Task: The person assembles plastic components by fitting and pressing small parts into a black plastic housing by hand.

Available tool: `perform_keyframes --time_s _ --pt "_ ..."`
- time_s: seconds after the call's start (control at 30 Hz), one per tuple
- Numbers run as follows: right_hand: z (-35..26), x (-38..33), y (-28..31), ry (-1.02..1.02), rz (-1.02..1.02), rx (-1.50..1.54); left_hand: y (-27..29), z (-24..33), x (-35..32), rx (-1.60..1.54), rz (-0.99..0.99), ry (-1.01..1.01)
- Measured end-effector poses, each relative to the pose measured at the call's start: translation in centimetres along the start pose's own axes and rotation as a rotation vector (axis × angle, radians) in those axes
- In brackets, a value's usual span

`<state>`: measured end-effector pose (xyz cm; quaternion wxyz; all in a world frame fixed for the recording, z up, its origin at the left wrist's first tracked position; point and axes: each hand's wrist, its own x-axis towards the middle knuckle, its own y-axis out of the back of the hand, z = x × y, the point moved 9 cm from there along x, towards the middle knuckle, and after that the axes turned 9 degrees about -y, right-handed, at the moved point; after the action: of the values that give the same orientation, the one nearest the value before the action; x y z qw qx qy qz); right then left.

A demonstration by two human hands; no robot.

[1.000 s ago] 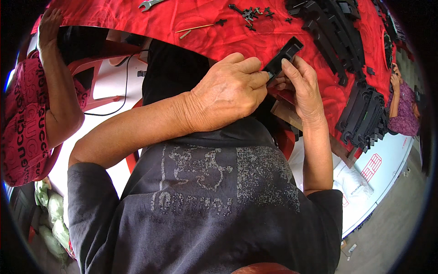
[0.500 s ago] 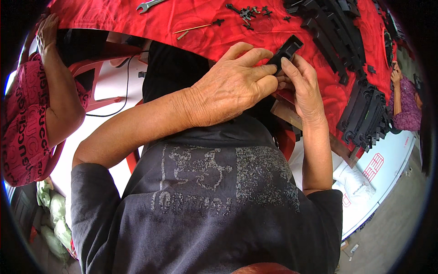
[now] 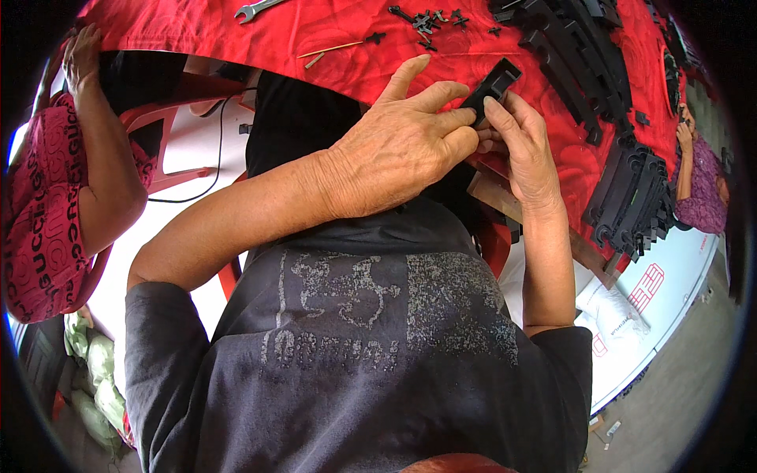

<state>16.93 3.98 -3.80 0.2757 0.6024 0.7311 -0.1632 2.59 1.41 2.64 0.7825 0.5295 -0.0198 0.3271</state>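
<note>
A black plastic part (image 3: 500, 80), long and narrow with a hollow upper end, is held tilted over the edge of the red-covered table. My right hand (image 3: 522, 146) grips it from the right, thumb lying on its face and the other fingers behind. From the left, my left hand (image 3: 414, 146) closes on the part's lower end, its index finger lifted off and pointing away. The lower end and whatever lies between my fingertips are hidden. Several small black cross-shaped pieces (image 3: 430, 21) lie on the cloth beyond my hands.
Long black plastic parts (image 3: 572, 59) and a stack of similar ones (image 3: 631, 197) cover the table's right side. A wrench (image 3: 260, 8) and a thin wooden stick (image 3: 330, 50) lie on the red cloth (image 3: 189, 27). People sit at left (image 3: 79, 181) and far right (image 3: 702, 177).
My left index finger has lifted and straightened away from the part. The part and my right hand have hardly moved.
</note>
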Motion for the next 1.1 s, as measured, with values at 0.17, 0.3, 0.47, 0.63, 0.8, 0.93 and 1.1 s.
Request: perform_keyframes --time_s 0.17,0.3,0.47,0.63,0.8,0.93,1.1 --pt "0.0 -0.1 0.1 0.020 0.004 0.012 0.4 0.1 0.0 0.032 0.032 -0.005" --pt "0.2 0.0 0.2 0.020 -0.002 0.010 1.1 0.2 -0.3 0.078 0.108 0.037" --pt "0.0 -0.2 0.0 0.016 0.002 0.026 1.5 0.1 -1.0 0.062 0.202 0.069" --pt "0.1 -0.2 0.0 0.014 -0.011 0.021 1.6 0.4 -1.0 0.073 0.231 0.066" --pt "0.0 -0.2 0.0 0.003 -0.007 0.022 1.3 0.3 -0.7 0.069 0.180 0.088" --pt "0.1 -0.2 0.1 0.011 -0.006 0.013 1.4 0.2 -0.6 0.050 0.161 0.107" --pt "0.1 -0.2 -0.1 0.012 -0.014 0.015 1.5 0.3 -0.9 0.040 0.183 0.096"
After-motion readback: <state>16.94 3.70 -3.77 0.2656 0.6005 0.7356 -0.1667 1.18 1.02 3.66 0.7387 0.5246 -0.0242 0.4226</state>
